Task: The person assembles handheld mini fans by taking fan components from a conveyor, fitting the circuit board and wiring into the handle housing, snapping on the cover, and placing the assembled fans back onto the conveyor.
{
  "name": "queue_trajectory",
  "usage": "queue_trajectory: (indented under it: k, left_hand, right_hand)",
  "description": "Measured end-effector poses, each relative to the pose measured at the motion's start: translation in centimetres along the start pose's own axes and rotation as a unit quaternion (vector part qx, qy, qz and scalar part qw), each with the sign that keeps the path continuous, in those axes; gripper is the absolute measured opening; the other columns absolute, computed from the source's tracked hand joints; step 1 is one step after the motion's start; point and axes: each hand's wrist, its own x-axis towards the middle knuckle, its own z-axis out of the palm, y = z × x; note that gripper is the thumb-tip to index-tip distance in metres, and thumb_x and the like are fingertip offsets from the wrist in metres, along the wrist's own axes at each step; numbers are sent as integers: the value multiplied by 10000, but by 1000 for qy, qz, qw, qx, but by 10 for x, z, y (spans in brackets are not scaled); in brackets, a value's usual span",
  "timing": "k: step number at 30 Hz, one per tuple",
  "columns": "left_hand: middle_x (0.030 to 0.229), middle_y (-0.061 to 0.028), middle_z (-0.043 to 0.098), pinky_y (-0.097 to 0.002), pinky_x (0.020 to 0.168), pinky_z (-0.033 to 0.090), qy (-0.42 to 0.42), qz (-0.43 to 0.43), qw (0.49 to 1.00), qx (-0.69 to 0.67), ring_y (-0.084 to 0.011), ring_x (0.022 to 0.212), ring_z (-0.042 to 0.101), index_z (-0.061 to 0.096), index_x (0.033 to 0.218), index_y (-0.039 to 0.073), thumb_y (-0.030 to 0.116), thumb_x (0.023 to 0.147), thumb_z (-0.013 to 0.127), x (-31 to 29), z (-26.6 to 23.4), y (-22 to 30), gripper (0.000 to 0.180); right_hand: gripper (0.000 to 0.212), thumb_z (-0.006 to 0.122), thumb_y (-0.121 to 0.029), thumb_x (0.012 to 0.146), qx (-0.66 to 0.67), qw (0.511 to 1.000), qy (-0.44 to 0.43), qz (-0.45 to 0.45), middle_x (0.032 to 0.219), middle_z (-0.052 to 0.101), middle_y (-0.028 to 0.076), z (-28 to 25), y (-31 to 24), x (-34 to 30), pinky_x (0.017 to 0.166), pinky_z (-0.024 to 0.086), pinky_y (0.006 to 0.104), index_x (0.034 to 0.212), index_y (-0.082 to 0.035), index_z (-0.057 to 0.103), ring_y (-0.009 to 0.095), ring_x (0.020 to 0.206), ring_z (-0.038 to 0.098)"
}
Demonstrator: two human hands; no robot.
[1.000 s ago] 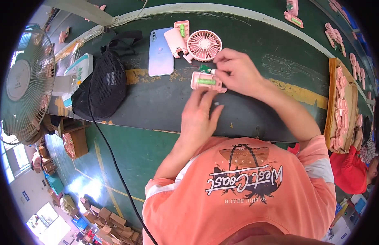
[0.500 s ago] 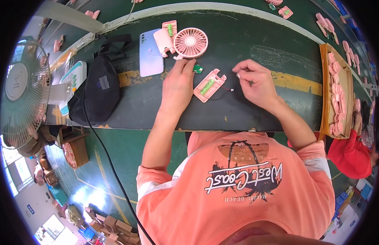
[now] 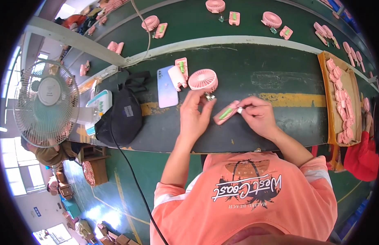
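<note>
Nearest the camera: the person's orange shirt (image 3: 246,200), both forearms reaching up from it onto the dark green surface (image 3: 254,61).

Right hand (image 3: 259,116) — thumb and fingertips pinched together on the end of a pink shell half (image 3: 227,112) with a green cell in it, holding it lifted and tilted just above the surface, its open side up so the inside stays visible. A small white piece sits at the pinch; too small to tell more.

Left hand (image 3: 195,114) — fingers curled, tips closed on a small part (image 3: 208,97) at the stem of the pink fan head (image 3: 203,79). The fan head lies flat on the surface just beyond the fingertips. Shell and fan head are close together, seemingly so the small part between them reaches both; any wiring is not resolvable.

Just beyond the left hand, left of the fan head: a phone (image 3: 166,86) face down, a second pink shell (image 3: 181,67) and a white piece (image 3: 177,76) leaning on it — spare parts kept within easy reach.

Further left: black mesh bag (image 3: 120,116) with a cable (image 3: 128,163) running down off the surface, then a white standing fan (image 3: 46,102).

Right edge: cardboard tray (image 3: 326,81) stacked with pink parts, well apart from the hands.

Farthest: a second green belt (image 3: 189,24) carrying more pink fan heads and shells.
</note>
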Motion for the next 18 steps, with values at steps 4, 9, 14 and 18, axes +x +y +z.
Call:
queue_trajectory:
  k: [4, 9, 14, 18]
  left_hand:
    - [853, -61, 610, -242, 602, 477, 16, -3, 997, -75, -102, 642, 579, 582, 943, 21, 37, 802, 747, 1, 12, 22, 217]
    - [944, -71, 672, -238, 571, 492, -81, -30, 995, -41, -103, 620, 607, 654, 1068, 59, 64, 813, 742, -3, 28, 48, 270]
    - [936, -101, 647, -253, 609, 502, -163, -40, 979, -119, -136, 660, 639, 658, 1065, 36, 53, 843, 704, -17, 54, 52, 227]
    - [914, -39, 623, -214, 658, 496, -192, -28, 975, -113, -73, 709, 610, 653, 1116, 4, 5, 916, 596, -18, 67, 53, 208]
  right_hand:
    - [185, 576, 108, 879, 156, 986, 61, -3, 985, 632, 81, -17, -1, 9, 802, 540, 280, 725, 53, 664, 187, 938, 666]
    - [172, 583, 101, 874, 197, 974, 72, 84, 997, 622, 79, -45, 9, 0, 783, 522, 262, 777, 33, 709, 150, 923, 642]
    - [137, 591, 93, 839, 74, 996, 47, 11, 978, 630, 86, -61, 10, -10, 779, 515, 281, 806, 23, 704, 170, 895, 643]
    - [105, 606, 36, 808, 11, 997, 74, 17, 911, 653, 95, -66, 2, -19, 712, 540, 307, 720, 23, 663, 172, 826, 673]
